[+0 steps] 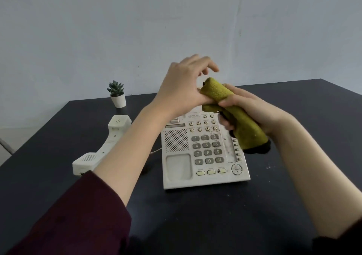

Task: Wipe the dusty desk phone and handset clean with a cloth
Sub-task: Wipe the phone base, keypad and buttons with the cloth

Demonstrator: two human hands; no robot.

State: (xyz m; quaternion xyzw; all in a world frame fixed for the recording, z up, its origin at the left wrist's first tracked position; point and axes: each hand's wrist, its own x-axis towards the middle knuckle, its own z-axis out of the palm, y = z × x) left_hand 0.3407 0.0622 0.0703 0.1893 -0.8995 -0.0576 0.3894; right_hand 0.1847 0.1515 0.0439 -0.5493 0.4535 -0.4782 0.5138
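- Right hand (252,109) curled round cloth (233,111), rolled into a long wad, held above phone (203,149)
- Cloth's long axis slanted from upper left down to lower right, over the phone's right side
- Left hand (182,86) at the cloth's upper end, thumb side touching, fingers spread and loose, holding nothing
- Handset (103,147) off the cradle, lying left of phone, nearer left arm
- Dust specks visible by the keypad; likely next: wipe straight down

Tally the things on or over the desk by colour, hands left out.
White: 3 - phone, handset, plant pot
Green: 2 - cloth, plant
Total: 5
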